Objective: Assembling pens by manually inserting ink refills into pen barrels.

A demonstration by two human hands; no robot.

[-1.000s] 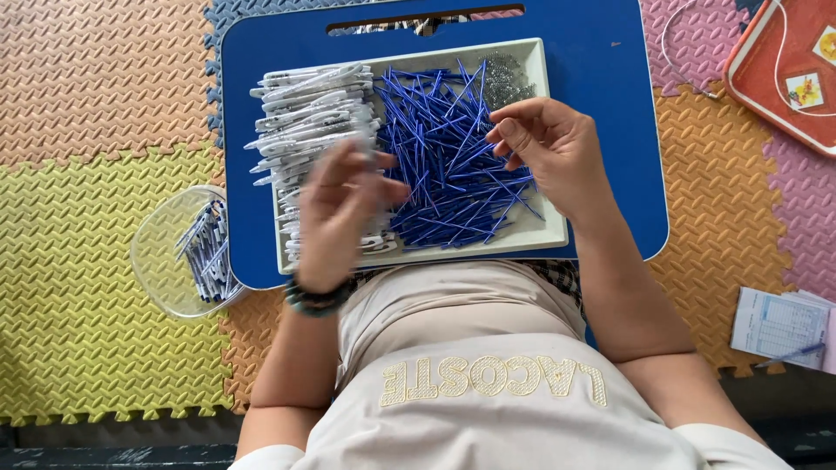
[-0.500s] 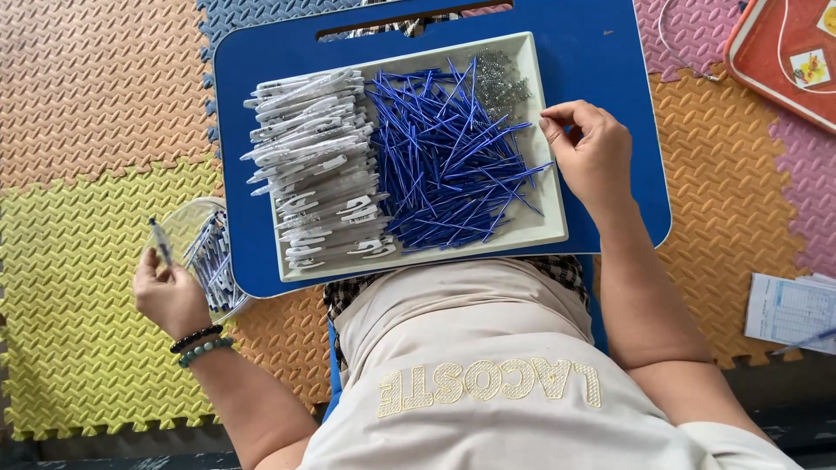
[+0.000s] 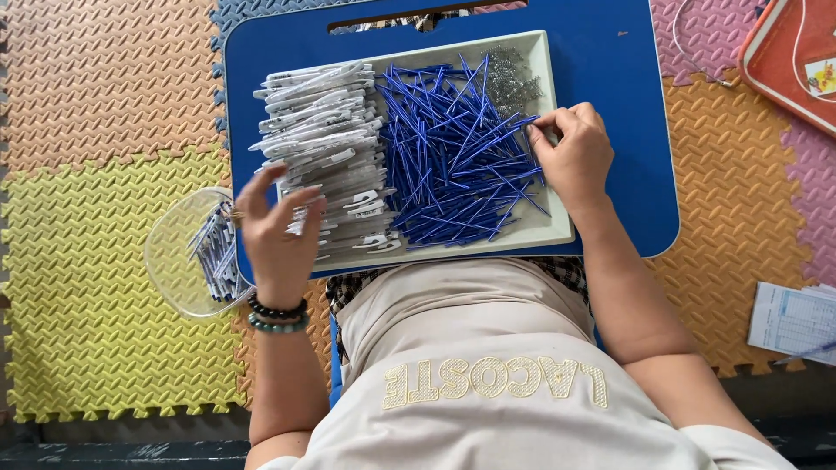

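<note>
A pale rectangular tray point(image 3: 557, 231) lies on a blue lap desk point(image 3: 618, 104) over my knees. It holds a stack of white pen barrels point(image 3: 318, 130) on the left, a heap of blue refills point(image 3: 453, 165) in the middle and small metal springs point(image 3: 512, 77) in the far right corner. My left hand point(image 3: 279, 231) hovers over the tray's near left corner, fingers spread, beside the white barrels, with nothing in it. My right hand point(image 3: 570, 157) rests on the tray's right side, thumb and forefinger pinched on the end of a blue refill.
A clear plastic tub point(image 3: 174, 261) with assembled pens point(image 3: 218, 252) sits on the floor left of the desk. Coloured foam mats point(image 3: 87, 218) cover the floor. A red board point(image 3: 784, 61) lies at the upper right, and a printed paper point(image 3: 797, 318) at the right.
My left hand went from the tray out to the clear tub with a pen and has come back empty to the tray's left corner. My right hand shifted to the refills' right edge.
</note>
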